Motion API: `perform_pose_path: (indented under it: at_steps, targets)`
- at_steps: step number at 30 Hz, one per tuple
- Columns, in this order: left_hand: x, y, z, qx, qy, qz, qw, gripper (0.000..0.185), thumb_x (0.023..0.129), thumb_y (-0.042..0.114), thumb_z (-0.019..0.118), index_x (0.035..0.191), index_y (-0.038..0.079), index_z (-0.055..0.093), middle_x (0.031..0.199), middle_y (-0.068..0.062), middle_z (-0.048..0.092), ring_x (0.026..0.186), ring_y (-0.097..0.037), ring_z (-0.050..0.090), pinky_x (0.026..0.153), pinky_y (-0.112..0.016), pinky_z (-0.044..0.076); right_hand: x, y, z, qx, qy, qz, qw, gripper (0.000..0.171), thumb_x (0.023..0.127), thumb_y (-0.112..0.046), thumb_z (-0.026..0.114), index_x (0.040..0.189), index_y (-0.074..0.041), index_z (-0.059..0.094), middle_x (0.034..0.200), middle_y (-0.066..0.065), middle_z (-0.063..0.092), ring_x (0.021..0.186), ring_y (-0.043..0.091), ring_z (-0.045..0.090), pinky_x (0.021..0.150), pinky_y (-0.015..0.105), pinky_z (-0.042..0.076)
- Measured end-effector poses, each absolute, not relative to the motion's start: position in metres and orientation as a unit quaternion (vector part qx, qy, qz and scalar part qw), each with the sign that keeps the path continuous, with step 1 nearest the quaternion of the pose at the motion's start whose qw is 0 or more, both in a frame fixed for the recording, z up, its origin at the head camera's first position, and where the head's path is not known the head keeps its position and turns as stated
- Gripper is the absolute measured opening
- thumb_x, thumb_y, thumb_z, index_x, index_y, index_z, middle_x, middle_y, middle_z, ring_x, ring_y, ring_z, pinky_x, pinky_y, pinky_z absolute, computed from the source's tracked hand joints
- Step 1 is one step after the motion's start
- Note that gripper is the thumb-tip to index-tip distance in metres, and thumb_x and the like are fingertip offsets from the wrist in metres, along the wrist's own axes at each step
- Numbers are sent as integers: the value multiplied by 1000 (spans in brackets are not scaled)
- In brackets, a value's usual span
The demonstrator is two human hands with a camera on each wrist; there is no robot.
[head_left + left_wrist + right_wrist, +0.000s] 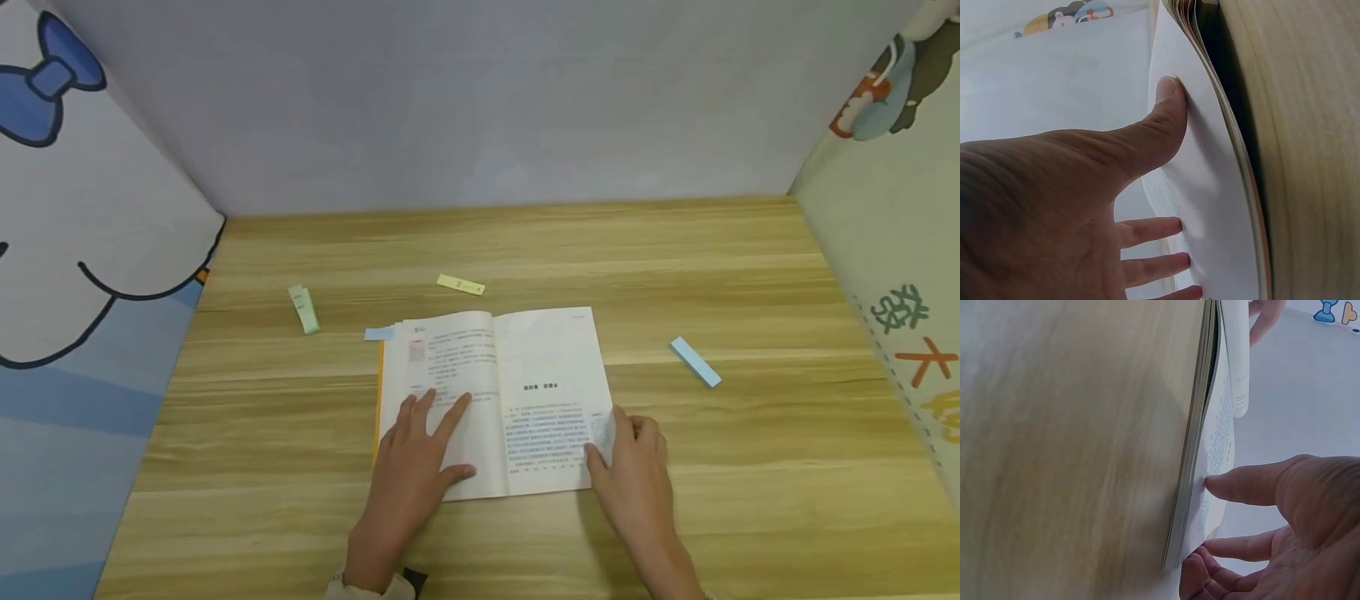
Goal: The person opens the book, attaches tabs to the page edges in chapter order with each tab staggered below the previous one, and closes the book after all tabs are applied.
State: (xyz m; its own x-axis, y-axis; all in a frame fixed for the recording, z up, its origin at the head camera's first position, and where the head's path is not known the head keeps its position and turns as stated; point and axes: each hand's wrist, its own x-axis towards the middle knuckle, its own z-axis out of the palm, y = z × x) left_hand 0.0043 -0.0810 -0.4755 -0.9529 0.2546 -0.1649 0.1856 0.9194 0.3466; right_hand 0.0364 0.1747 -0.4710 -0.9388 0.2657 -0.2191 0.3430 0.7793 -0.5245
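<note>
One open book (pixel 491 400), two hands, the left hand (pixel 420 467) and the right hand (pixel 633 475), and four sticky tabs: one green (pixel 303 309), one yellow (pixel 461 285), and two blue, one loose (pixel 695 362), one at the book's page edge (pixel 378 333).

A light wooden desk (pixel 525 242) is sitting boxed in on three sides: a plain grey-lilac panel (pixel 480 100) is standing at the back, a cartoon-printed panel with a blue bow (pixel 45 79) is closing the left, and a pale green printed panel (pixel 892 250) is closing the right. Soft, even light is falling across the wood.
</note>
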Motion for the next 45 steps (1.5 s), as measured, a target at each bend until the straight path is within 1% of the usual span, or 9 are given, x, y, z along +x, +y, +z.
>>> perform_pose_path:
  at_steps: [7,14,21,26,30,33,36,41,45]
  targets:
    - [3,-80,-478,110,976,157,106,91,81,45,84,160,33,42,162,-23,41,151,-49,36,112,-65,42,37,174,-470,165,942,-288,47,64,95,-10,72,149,11,45,138,32,46,125,47,48,92,57,51]
    - [4,-79,-481,111,977,154,95,91,80,45,85,160,33,42,161,-22,43,150,-49,37,111,-64,42,39,175,-468,172,925,-338,26,56,98,-8,63,149,10,47,141,31,46,130,46,48,99,58,49]
    - [4,-80,-480,113,977,157,84,90,78,45,85,158,33,44,158,-23,45,148,-49,40,109,-64,44,38,180,-463,186,884,-428,27,48,104,-10,56,149,4,50,140,24,54,115,35,61,87,39,50]
    - [4,-80,-481,112,978,155,87,90,79,46,85,158,33,44,159,-23,44,149,-49,39,110,-64,43,35,185,-457,201,828,-521,50,46,107,-11,52,152,-4,47,149,19,55,131,36,59,108,50,50]
    - [4,-80,-481,111,978,153,93,90,79,46,84,159,33,43,160,-22,44,149,-49,38,110,-64,42,35,190,-450,235,765,-594,79,46,109,-16,50,154,-9,46,154,13,53,137,27,54,106,25,49]
    - [4,-79,-481,111,977,151,96,91,79,46,84,159,34,42,160,-21,43,150,-48,38,111,-64,41,35,194,-446,254,708,-652,96,45,112,-23,47,155,-13,46,154,8,52,132,15,53,92,12,47]
    - [3,-79,-481,112,977,153,101,90,80,45,84,159,34,42,161,-21,42,150,-48,36,112,-65,40,36,199,-447,245,645,-716,108,47,113,-32,43,156,-13,44,151,0,52,130,6,55,97,18,50]
    - [2,-79,-480,111,976,158,105,89,82,44,83,160,34,41,162,-21,41,151,-49,35,113,-66,39,38,206,-450,182,569,-793,118,52,114,-43,35,153,-8,43,138,-10,65,125,8,64,97,26,55]
    - [2,-79,-479,113,975,159,103,89,82,44,83,160,34,41,162,-22,41,151,-49,35,113,-66,39,41,210,-453,142,527,-828,128,47,115,-45,27,145,-17,50,135,-11,69,122,8,66,94,25,56]
